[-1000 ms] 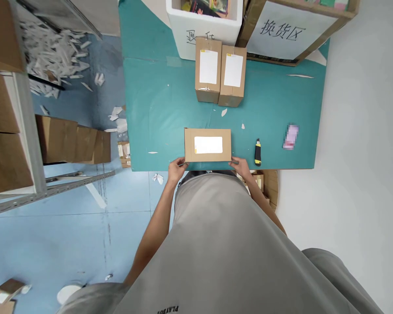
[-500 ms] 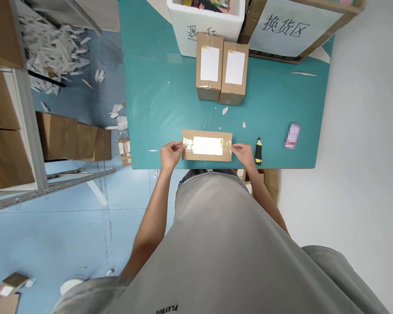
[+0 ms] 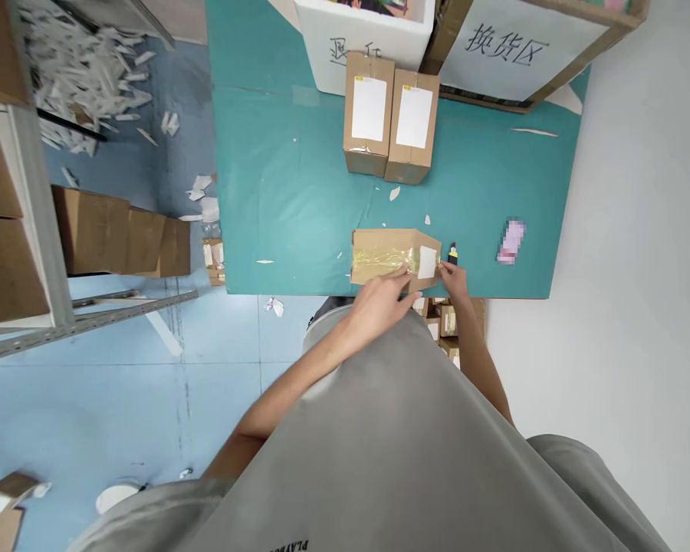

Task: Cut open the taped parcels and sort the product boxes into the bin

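Observation:
A small cardboard box (image 3: 373, 261) lies near the table's front edge, with shiny yellowish clear tape along the side that faces up. At its right end, a white label (image 3: 427, 262) shows on a section angled differently from the rest. My left hand (image 3: 382, 303) reaches across the near side of the box, its fingers stretched out and touching the taped surface. At the right end, my right hand (image 3: 454, 280) has thumb and fingertips pinched on the box's edge beside the label. Just behind that hand is a black and yellow utility knife (image 3: 453, 254), partly covered by it.
Two upright labelled cartons (image 3: 369, 149) stand at the back of the green table (image 3: 276, 192). Behind them are a white foam bin (image 3: 345, 46) and a large cardboard bin (image 3: 494, 57). A pixelated pink item (image 3: 511, 241) lies right. Shelving (image 3: 40, 222) with boxes stands left.
The box has turned so its taped side faces up, and it has shifted right. My left hand has left the box's left end and now lies across its near side; my right hand moved right.

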Available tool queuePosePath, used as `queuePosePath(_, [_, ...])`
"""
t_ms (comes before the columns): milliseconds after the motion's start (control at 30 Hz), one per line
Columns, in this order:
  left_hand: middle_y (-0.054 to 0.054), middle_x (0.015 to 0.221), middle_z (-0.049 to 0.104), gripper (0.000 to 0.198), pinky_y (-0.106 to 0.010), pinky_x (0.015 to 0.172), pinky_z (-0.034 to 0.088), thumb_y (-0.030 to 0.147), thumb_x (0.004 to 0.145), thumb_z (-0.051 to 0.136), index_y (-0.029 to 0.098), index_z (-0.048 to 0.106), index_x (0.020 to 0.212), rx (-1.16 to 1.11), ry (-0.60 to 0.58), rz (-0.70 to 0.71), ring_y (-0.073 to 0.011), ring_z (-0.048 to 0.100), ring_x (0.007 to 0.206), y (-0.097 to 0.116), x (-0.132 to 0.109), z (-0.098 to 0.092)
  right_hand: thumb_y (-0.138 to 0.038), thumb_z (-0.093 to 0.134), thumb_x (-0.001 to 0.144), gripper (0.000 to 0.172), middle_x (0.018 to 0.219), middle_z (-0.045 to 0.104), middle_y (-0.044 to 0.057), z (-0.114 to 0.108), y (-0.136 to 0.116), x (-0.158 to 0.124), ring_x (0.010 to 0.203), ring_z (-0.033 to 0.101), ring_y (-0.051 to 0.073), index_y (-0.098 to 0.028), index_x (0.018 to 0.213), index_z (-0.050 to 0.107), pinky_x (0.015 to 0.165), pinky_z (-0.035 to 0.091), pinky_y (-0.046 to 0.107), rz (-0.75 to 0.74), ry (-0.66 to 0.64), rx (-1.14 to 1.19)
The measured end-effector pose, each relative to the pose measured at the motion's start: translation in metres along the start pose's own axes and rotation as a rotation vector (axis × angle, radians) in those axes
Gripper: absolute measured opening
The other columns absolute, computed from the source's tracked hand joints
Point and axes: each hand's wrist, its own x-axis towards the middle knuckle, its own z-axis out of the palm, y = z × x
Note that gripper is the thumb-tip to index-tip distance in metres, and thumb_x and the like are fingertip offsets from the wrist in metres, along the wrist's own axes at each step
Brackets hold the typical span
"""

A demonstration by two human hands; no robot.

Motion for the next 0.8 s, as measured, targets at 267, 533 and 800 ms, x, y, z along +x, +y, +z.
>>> queuePosePath(267, [-0.011, 0.139, 0.084, 0.035, -0.038, 0.104, 0.064, 0.028, 0.114, 0.064, 0.023, 0.074, 0.148, 0.2, 0.085, -0.061, -0.0303, 0.081, 0.127, -0.006, -0.01, -0.01, -0.063, 0.061, 0.103, 0.054, 0.121, 0.087, 0.016, 0.007, -0.021, -0.017, 0.121, 0.077, 0.035, -0.018, 0.119, 0.086, 0.109, 0.063, 0.052, 0.018, -0.007, 0.032])
queuePosePath(533, [-0.013, 0.123, 0.089, 0.026, -0.04, 0.102, 0.06, 0.038, 0.107, 0.072, 0.019, 0.086, 0.118, 0.152, 0.431, -0.492, -0.0331, 0.083, 0.111, -0.123, -0.014, -0.043, -0.048, 0.079, 0.097, 0.034, 0.115, 0.089, 0.017, 0.048, -0.075, -0.027, 0.109, 0.085, 0.033, -0.017, 0.109, 0.086, 0.104, 0.067, 0.046, 0.039, -0.072, 0.099])
queuePosePath(800, [-0.012, 0.103, 0.088, 0.022, -0.038, 0.101, 0.062, 0.038, 0.096, 0.079, 0.016, 0.083, 0.101, -0.131, 0.63, -0.685, -0.0292, 0.083, 0.102, -0.22, -0.026, -0.067, -0.032, 0.063, 0.112, 0.03, 0.133, 0.084, 0.012, 0.075, -0.17, -0.077, 0.114, 0.085, 0.03, -0.023, 0.131, 0.085, 0.106, 0.068, 0.044, -0.258, -0.171, -0.192])
